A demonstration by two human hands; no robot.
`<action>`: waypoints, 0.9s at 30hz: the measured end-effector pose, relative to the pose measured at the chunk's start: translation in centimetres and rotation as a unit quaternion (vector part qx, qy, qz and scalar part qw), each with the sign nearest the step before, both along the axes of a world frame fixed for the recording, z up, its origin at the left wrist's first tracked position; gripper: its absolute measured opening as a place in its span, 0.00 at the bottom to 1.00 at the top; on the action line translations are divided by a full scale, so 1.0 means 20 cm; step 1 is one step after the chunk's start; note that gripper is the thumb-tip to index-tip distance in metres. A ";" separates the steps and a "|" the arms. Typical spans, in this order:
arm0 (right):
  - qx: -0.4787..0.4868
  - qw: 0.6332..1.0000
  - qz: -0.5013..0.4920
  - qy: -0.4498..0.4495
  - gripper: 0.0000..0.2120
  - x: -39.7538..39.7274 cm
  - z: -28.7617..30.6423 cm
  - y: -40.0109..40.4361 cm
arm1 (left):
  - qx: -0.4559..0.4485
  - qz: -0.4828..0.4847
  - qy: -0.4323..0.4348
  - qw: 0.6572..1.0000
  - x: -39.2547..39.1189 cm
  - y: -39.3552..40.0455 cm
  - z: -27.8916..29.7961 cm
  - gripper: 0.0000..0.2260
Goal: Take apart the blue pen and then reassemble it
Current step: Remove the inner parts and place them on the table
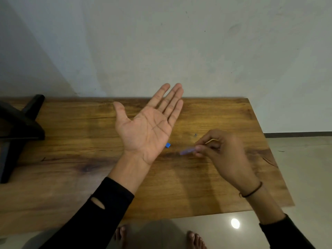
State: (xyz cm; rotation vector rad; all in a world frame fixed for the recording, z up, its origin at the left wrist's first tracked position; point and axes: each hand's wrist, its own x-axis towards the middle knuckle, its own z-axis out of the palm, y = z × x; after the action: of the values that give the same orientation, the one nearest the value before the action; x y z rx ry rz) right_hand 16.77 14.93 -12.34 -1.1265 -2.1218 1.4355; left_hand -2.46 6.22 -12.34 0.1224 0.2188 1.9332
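Fingers of the right hand (221, 150) pinch a blurred blue pen part (187, 151). The left hand (149, 126) is spread flat, palm up, empty; a small blue piece (168, 145) lies just beside its heel.

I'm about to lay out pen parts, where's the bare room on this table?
Bare wood: far right corner of the table and the near strip by the left sleeve. Crowded: middle, around the blue cap, left hand and right hand.

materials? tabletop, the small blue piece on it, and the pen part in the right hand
Tabletop: looks like wood or wood veneer, grain streaks and knots, light sheen. Small blue piece: likely opaque plastic, saturated flat blue; too small to be sure. Pen part pinched in the right hand: appears translucent bluish plastic, but motion-blurred, so finish unclear.
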 end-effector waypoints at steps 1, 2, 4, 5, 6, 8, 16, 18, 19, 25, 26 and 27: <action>0.015 1.000 -0.003 -0.006 0.06 -0.03 -0.03 -0.03 | -0.001 0.002 0.001 1.000 0.00 0.00 0.00 0.56; 0.033 0.999 -0.007 -0.007 0.06 -0.05 -0.05 -0.05 | -0.002 0.004 0.003 1.000 -0.01 0.00 0.01 0.56; 0.105 0.994 0.004 -0.033 0.07 -0.07 -0.08 -0.06 | -0.004 0.008 0.004 1.000 -0.02 0.00 0.01 0.56; 0.152 0.987 0.024 -0.056 0.07 -0.07 -0.10 -0.06 | -0.005 0.008 0.006 1.000 -0.02 -0.01 0.00 0.56; 0.188 0.978 0.046 -0.077 0.08 -0.07 -0.10 -0.07 | -0.006 0.006 0.008 1.000 -0.02 -0.01 0.00 0.56; 0.227 0.964 0.079 -0.110 0.08 -0.06 -0.11 -0.07 | -0.006 0.001 0.009 1.000 -0.02 -0.01 0.00 0.56; 0.274 0.939 0.139 -0.156 0.05 -0.07 -0.11 -0.08 | -0.004 -0.027 0.001 1.000 0.03 0.00 0.01 0.56; 0.287 0.940 0.128 -0.132 0.04 -0.06 -0.08 -0.06 | -0.004 -0.030 -0.001 1.000 0.04 0.00 0.01 0.56; 0.304 0.941 0.107 -0.098 0.03 -0.06 -0.06 -0.05 | -0.006 -0.032 -0.003 0.999 0.05 0.01 0.00 0.56; 0.387 0.918 0.050 0.076 0.04 -0.12 0.08 -0.07 | -0.045 -0.057 0.023 0.997 0.12 0.03 -0.01 0.57; 0.392 0.914 0.069 0.075 0.04 -0.14 0.09 -0.09 | -0.055 -0.065 0.032 0.996 0.14 0.03 -0.01 0.57; 0.399 0.910 0.093 0.066 0.05 -0.15 0.11 -0.10 | -0.062 -0.072 0.038 0.995 0.15 0.03 -0.01 0.58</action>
State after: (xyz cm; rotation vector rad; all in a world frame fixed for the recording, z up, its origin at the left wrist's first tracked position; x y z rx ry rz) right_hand 13.68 12.95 -10.20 -0.5002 -2.3892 0.5353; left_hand 0.51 6.86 -12.48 0.1260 0.3713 1.7684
